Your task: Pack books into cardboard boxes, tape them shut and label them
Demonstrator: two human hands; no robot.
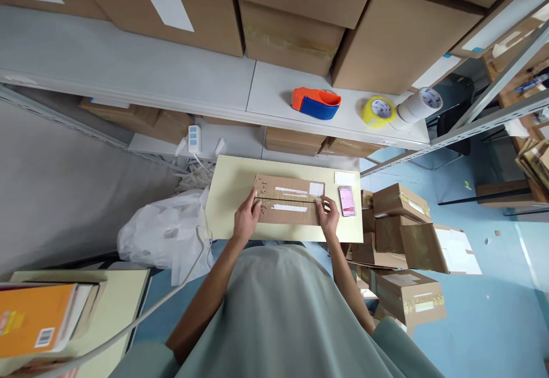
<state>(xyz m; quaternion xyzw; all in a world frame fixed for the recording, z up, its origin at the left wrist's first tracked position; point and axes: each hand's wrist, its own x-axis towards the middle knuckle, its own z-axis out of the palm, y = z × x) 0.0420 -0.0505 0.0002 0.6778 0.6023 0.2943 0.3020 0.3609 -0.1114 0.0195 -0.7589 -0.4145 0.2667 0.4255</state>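
On the cream table (231,172) in front of me lies a flat brown cardboard box (291,217). A dark seam runs along its length between two flaps, with white paper strips, a white label and handwriting on top. My left hand (246,217) grips its left end, thumb near the seam. At the opposite end my right hand (328,218) holds the box, with fingers by the seam below the label. Right of the box are a phone (347,201) with a pinkish screen and a white slip of paper (344,178).
A grey shelf (206,80) ahead carries large cartons (291,38), an orange-and-blue tape dispenser (319,108), a yellow tape roll (371,116) and white rolls (412,110). Cardboard boxes (412,298) pile up at right. A white plastic bag (158,232) and orange book (34,315) are left.
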